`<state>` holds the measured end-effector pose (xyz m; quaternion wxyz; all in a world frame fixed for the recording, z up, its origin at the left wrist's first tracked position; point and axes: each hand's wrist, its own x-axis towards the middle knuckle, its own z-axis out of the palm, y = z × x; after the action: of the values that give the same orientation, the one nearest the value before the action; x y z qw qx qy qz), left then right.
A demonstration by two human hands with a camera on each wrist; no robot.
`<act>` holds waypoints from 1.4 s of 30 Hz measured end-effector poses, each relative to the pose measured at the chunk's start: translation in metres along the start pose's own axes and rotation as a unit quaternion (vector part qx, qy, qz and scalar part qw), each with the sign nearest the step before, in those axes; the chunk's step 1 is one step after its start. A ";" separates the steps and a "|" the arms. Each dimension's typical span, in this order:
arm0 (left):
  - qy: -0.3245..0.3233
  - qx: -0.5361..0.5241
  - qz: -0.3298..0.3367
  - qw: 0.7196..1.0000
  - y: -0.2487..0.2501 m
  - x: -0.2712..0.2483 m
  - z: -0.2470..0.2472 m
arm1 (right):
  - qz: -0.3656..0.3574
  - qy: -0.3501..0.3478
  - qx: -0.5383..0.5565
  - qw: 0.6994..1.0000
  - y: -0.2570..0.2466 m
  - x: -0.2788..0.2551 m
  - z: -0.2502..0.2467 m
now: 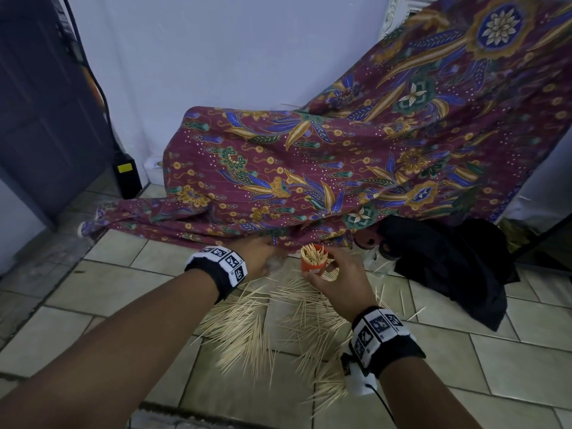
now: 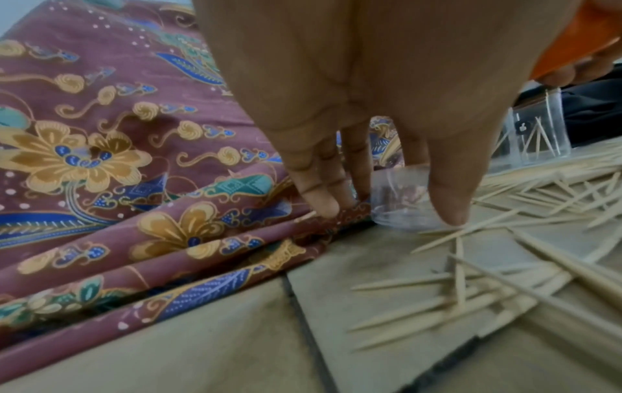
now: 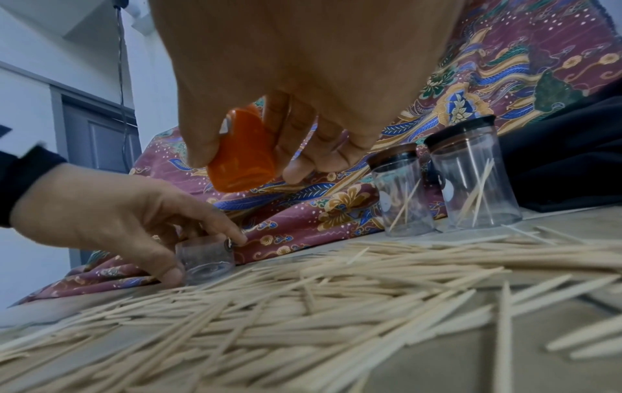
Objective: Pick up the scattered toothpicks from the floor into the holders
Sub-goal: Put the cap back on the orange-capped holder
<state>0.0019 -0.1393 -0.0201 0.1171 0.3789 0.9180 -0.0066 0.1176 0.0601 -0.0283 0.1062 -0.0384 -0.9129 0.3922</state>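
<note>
Loose toothpicks [image 1: 247, 323] lie scattered over the tiled floor [image 1: 123, 283]. My right hand [image 1: 322, 270] grips a small orange holder [image 1: 313, 265] packed with upright toothpicks and holds it just above the floor. In the right wrist view the orange holder [image 3: 242, 157] sits between thumb and fingers. My left hand [image 1: 266, 258] reaches to the edge of the patterned cloth. There its thumb and fingers close around a small clear cap [image 2: 400, 204] that stands on the tile. The clear cap [image 3: 205, 260] looks empty.
Two clear jars with dark lids [image 3: 400, 191] [image 3: 471, 175] stand on the floor to the right, each with a few toothpicks inside. A maroon patterned cloth [image 1: 309, 168] drapes down behind. A black garment [image 1: 448, 261] lies at the right, and a dark door [image 1: 40, 119] stands at the left.
</note>
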 end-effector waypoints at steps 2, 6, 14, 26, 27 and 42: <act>0.022 -0.028 0.006 0.999 -0.004 0.002 0.001 | 0.002 0.008 0.003 1.000 -0.004 -0.001 0.002; 0.102 -0.168 -0.013 0.980 -0.010 0.000 -0.010 | 0.007 0.026 0.021 0.999 -0.011 -0.001 0.005; 0.274 -0.393 -0.004 0.878 -0.001 -0.022 -0.065 | 0.029 0.072 0.086 0.993 -0.030 0.008 0.006; 0.247 -0.460 0.075 0.850 0.032 -0.017 -0.087 | 0.023 0.097 0.122 0.987 -0.044 0.009 -0.018; 0.251 -0.447 0.073 0.855 0.035 -0.015 -0.087 | 0.023 0.099 0.125 0.987 -0.042 0.010 -0.020; 0.216 -0.392 0.025 0.894 0.064 0.019 -0.103 | -0.011 0.079 0.171 0.982 -0.022 0.022 -0.057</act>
<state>0.0117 -0.0698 0.0807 0.0555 0.3174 0.8389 0.4386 0.1092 0.0890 0.0297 0.1870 -0.0407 -0.8216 0.5370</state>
